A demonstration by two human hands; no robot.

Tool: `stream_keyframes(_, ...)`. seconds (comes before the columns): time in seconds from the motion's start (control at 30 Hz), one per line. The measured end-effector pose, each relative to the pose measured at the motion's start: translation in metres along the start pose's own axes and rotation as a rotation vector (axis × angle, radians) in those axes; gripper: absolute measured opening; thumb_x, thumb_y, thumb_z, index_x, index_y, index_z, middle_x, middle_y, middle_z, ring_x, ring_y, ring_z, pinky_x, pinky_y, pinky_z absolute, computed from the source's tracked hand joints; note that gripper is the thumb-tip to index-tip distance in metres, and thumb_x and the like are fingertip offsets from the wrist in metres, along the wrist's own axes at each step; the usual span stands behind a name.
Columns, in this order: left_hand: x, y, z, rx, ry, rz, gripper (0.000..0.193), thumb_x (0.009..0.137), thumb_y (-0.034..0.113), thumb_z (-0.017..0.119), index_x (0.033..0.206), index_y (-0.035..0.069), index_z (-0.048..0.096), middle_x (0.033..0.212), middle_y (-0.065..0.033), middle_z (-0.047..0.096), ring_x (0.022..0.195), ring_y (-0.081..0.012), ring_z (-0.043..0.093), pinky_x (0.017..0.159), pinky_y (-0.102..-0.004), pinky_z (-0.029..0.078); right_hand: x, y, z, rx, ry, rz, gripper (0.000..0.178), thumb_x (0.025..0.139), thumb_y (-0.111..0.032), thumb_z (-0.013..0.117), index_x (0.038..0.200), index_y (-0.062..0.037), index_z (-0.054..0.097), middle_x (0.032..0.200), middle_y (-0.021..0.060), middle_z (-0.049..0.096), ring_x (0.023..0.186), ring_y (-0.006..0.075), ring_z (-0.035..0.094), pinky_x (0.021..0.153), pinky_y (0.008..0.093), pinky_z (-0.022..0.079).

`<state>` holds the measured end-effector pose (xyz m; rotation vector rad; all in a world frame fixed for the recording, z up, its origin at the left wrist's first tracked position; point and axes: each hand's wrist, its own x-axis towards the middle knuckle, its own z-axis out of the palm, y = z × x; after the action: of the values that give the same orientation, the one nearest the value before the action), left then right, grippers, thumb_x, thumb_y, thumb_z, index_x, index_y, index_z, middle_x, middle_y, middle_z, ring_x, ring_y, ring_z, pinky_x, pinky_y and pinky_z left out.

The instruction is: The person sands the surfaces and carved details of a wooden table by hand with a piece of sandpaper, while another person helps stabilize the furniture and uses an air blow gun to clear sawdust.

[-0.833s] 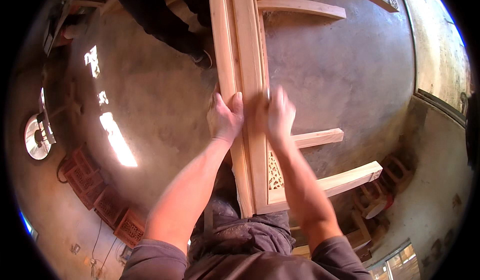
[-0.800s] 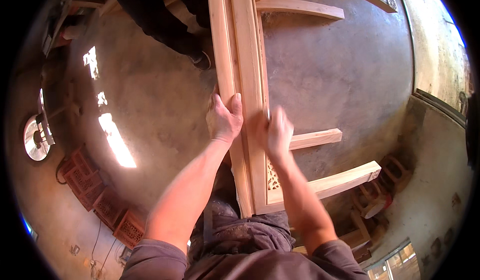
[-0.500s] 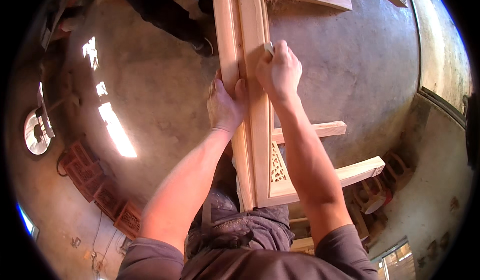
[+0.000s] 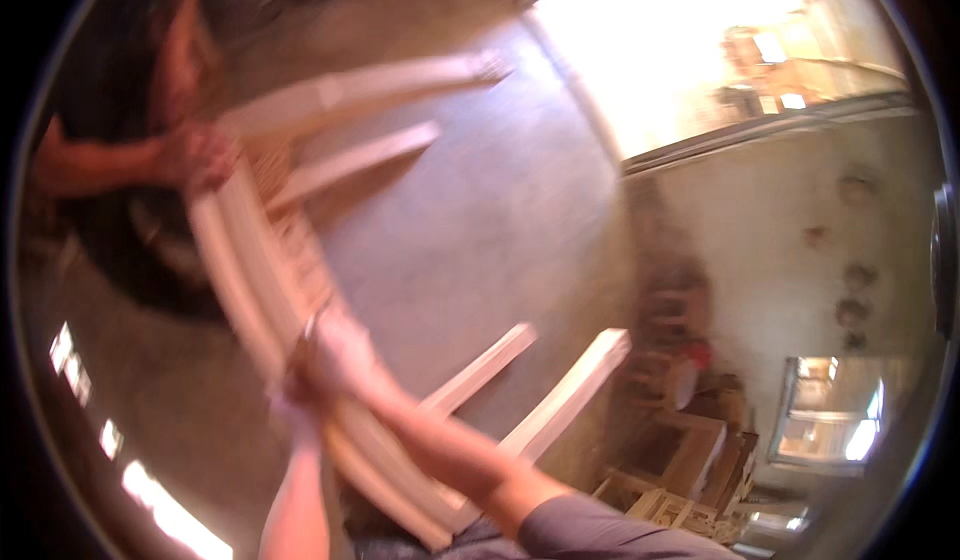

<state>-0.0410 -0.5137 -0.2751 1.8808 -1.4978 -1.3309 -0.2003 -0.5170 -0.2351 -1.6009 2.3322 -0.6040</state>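
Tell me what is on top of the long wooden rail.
On the rail, the right hand is midway along, the left hand at its left edge and a co-worker's hand at the far end. The wood beneath these blurred hands is covered.

At the far end of the long, pale wooden frame (image 4: 268,265), a co-worker's hand (image 4: 208,157) is placed, at mid-length the left hand (image 4: 296,402) and right hand (image 4: 342,355), with two straight, pale wooden legs (image 4: 570,397) extended rightward.
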Motion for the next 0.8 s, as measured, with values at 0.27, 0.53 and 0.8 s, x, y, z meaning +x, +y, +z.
stream_keyframes(0.27,0.004,0.006,-0.011,0.285,0.141,0.236,0.064,0.098,0.041,0.064,0.137,-0.008,0.047,0.121,-0.0298,0.064,0.109,-0.0458,0.064,0.091,-0.0491,0.054,-0.202,0.008,0.0,0.346,0.105,0.205,0.013,0.085,0.001,0.065,0.08,-0.0047,0.055,0.072,0.0165,0.059,0.06,0.0358,0.062,0.052,0.0428,0.048)
stream_keyframes(0.53,-0.004,0.027,0.01,0.059,0.096,0.285,0.065,0.098,0.037,0.064,0.143,-0.005,0.046,0.119,-0.0303,0.066,0.108,-0.0468,0.066,0.093,-0.0472,0.054,0.043,0.012,0.008,0.221,0.208,0.073,0.009,0.082,-0.007,0.061,0.081,-0.0014,0.054,0.074,0.0246,0.063,0.071,0.0489,0.062,0.064,0.0542,0.051)
stream_keyframes(0.8,-0.008,0.014,-0.003,0.13,0.151,0.213,0.058,0.098,0.033,0.065,0.134,-0.008,0.047,0.118,-0.031,0.063,0.109,-0.047,0.063,0.091,-0.0476,0.054,-0.212,0.008,-0.026,0.345,-0.004,0.131,0.012,0.083,0.006,0.06,0.084,-0.0053,0.058,0.071,0.0149,0.056,0.057,0.0342,0.061,0.05,0.0422,0.05)
